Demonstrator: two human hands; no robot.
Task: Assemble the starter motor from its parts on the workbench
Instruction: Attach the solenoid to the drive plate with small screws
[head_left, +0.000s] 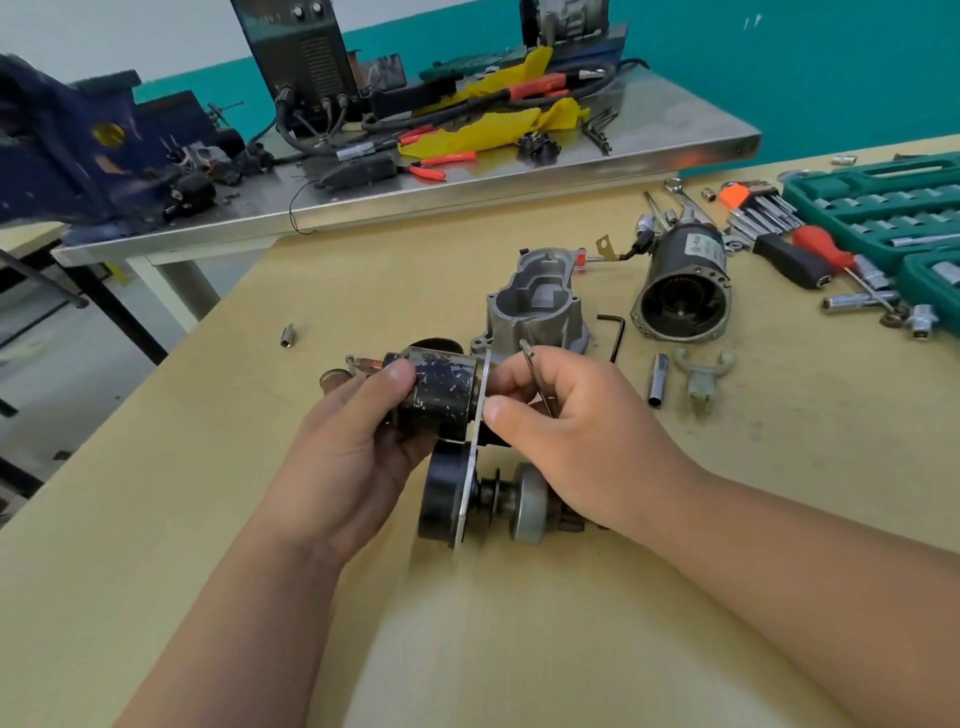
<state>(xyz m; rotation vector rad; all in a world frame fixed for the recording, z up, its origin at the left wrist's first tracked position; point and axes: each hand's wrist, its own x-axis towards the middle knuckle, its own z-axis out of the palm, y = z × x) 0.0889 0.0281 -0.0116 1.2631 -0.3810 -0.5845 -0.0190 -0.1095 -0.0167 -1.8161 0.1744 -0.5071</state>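
My left hand (358, 441) grips the black solenoid (441, 395), a scuffed cylinder with copper studs at its left end. A thin metal plate (474, 457) joins it to a black round gear unit (441, 499) and the pinion drive (524, 501) below. My right hand (576, 431) pinches the plate's edge on the solenoid's right side and holds a thin metal tool (535, 374) between its fingers. Behind them stands the grey aluminium nose housing (535, 306). The black motor body (683, 291) lies at the right, open end toward me. A pale fork lever (701, 376) lies beside it.
A green socket set case (883, 208), hex keys (763, 208), a red-handled screwdriver (815, 249) and loose sockets crowd the right. A black Allen key (615, 332) and a socket (660, 379) lie near the housing. A small socket (287, 335) lies left. A steel bench (519, 171) with cables stands behind.
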